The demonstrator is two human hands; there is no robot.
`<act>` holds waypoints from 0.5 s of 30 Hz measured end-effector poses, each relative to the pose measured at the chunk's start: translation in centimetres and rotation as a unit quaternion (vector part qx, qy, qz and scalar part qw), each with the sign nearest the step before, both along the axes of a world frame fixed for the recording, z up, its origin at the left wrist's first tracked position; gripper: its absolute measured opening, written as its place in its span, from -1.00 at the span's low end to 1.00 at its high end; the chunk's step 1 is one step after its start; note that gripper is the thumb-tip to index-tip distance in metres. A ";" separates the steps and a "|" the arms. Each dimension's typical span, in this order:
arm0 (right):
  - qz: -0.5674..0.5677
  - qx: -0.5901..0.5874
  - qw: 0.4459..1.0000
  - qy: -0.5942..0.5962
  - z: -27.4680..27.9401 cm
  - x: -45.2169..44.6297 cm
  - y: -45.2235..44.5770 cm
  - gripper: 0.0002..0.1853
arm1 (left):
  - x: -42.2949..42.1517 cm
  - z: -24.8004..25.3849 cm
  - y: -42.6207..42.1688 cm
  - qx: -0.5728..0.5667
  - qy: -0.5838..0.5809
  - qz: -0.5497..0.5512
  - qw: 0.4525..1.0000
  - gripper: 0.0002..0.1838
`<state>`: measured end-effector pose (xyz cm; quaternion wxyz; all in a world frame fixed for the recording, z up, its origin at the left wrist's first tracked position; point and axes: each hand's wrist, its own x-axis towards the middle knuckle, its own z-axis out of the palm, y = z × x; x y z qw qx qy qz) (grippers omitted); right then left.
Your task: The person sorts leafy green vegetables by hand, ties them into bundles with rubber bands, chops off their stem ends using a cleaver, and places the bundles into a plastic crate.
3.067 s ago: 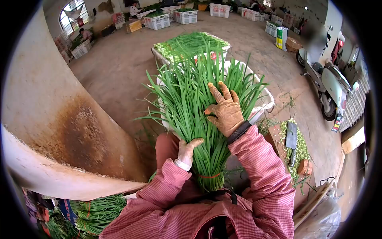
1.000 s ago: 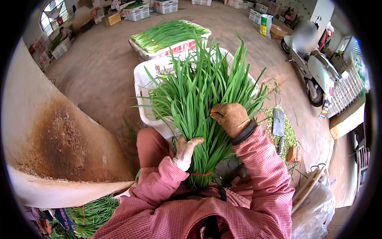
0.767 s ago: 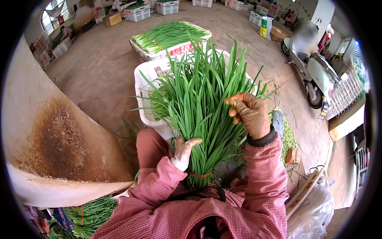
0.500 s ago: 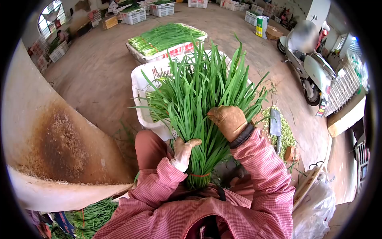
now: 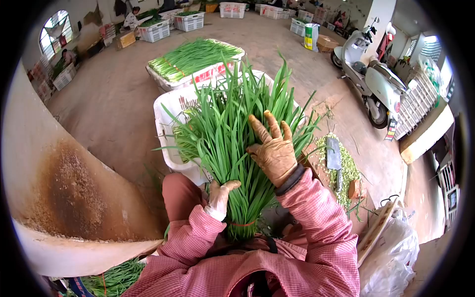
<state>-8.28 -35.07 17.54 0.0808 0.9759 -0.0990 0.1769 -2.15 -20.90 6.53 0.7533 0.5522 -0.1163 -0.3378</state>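
A large bundle of garlic chives point(image 5: 232, 158) stands in front of me, its green leaves fanned upward and its lower end bound with a red band point(image 5: 242, 224). My left hand point(image 5: 221, 195), in a pale, stained glove, grips the bundle's left side, thumb across the leaves and the other fingers mostly hidden. On the right, my right hand point(image 5: 273, 154) in a brown-stained glove is open, fingers spread over the leaves. Behind the bundle is a white plastic crate point(image 5: 166, 116) holding more chives, partly covered by the leaves.
Another white crate point(image 5: 210, 76) heaped with chives stands beyond. A cleaver point(image 5: 333, 153) lies on chopped trimmings point(image 5: 349, 173) at right. Further right are a scooter point(image 5: 368, 79) and a plastic bag point(image 5: 391, 257). A curved, stained wall point(image 5: 74, 183) rises at left. People sit among crates farther back.
My right hand has gone from curled fingers against the leaves to spread fingers, raised slightly. My left hand keeps its hold on the bundle. The whole view has shifted slightly.
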 end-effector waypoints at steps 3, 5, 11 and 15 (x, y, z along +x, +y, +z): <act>-0.105 0.064 0.967 -0.222 -1.8 -0.2 -5.2 -0.75 | 0.4 -0.5 0.0 -0.012 0.007 0.022 1.000 -0.64; -0.141 0.056 0.912 -0.381 -0.2 -3.6 -6.8 -0.63 | 0.8 -1.0 0.1 -0.013 -0.001 0.041 0.999 -0.65; -0.014 0.551 0.797 -0.246 -11.3 -11.5 -3.8 0.00 | 8.4 -6.8 -0.6 -0.092 0.251 0.036 0.963 -0.85; 0.044 0.738 0.673 0.018 -10.3 -9.3 -2.1 0.14 | 8.2 1.9 -1.1 -0.179 0.281 -0.005 0.943 -0.88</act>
